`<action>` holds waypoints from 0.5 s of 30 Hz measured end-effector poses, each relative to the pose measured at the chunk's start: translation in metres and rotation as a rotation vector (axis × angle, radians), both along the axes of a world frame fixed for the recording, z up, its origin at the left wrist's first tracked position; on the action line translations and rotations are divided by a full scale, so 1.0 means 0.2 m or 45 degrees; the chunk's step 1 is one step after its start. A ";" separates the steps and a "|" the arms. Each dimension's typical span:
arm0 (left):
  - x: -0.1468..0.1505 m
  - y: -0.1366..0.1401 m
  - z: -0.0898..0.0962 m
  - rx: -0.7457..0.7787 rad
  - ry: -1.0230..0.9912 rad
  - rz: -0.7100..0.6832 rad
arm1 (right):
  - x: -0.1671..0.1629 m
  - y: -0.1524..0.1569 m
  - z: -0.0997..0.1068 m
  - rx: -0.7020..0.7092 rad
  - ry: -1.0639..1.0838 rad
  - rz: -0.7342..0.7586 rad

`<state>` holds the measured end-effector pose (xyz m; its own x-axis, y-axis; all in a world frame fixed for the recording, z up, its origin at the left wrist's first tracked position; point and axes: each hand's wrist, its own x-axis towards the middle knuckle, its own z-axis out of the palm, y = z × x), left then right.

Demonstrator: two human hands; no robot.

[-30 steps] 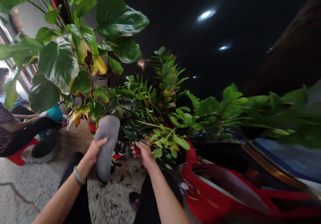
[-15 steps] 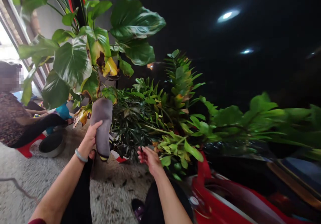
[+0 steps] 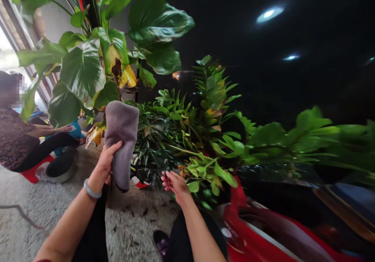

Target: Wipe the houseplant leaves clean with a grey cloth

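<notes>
My left hand (image 3: 106, 161) is closed on the edge of a long grey plush piece (image 3: 121, 131), its thumb lying across the soft face. The piece stands upright, wide at the top and narrower below, with a dark edge at its lower end. Its kind is not clear to me, though its outline is like a boot lining. My right hand (image 3: 174, 185) is apart from it, lower and to the right, near the plant leaves. Its fingers are curled and pinched together; whatever they hold, if anything, is too small to make out.
Leafy plants (image 3: 158, 125) stand close in front, with a large-leaved one (image 3: 83, 70) at left. A red bag-like container (image 3: 258, 234) is at lower right. At left, a person (image 3: 17, 140) sits on a red stool (image 3: 36, 170) beside a grey basin (image 3: 61, 168).
The grey plush piece has risen slightly and turned in my left hand, showing more of its broad face. My right hand has stayed nearly in place.
</notes>
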<state>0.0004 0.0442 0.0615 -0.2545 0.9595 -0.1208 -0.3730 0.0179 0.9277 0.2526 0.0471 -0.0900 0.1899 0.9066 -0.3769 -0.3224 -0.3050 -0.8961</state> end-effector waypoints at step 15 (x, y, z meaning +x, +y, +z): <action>0.07 -0.21 -0.05 -0.046 0.034 -0.399 | 0.03 -0.02 0.02 -0.015 -0.053 -0.032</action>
<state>0.0139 0.0022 0.0512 0.0490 0.9869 -0.1536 -0.3198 0.1612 0.9337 0.2581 0.0424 -0.0860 0.2280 0.8969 -0.3789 -0.2923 -0.3082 -0.9053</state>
